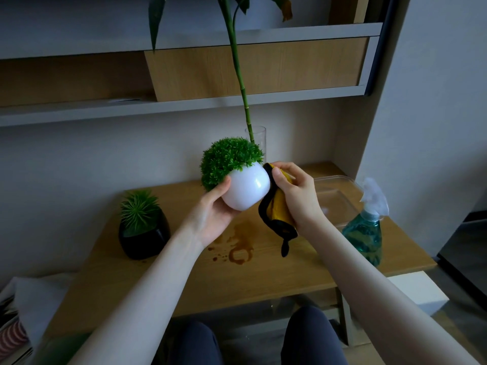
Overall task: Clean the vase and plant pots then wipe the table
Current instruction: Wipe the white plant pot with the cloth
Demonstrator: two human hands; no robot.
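Observation:
My left hand (210,212) holds a round white plant pot (246,189) with a bushy green plant, tilted to the left, above the wooden table (184,275). My right hand (295,196) grips a yellow cloth with black edging (276,214) and presses it against the pot's right side. A black pot (143,237) with a spiky green plant stands on the table at the left. A clear glass vase (259,140) with a tall green stem stands at the back, partly hidden behind the white pot.
Brown ring-shaped stains (238,252) mark the table's middle. A spray bottle (367,227) of blue-green liquid stands at the right, with a clear plastic container (334,191) behind it. Shelves (184,106) hang above. My knees are under the table's front edge.

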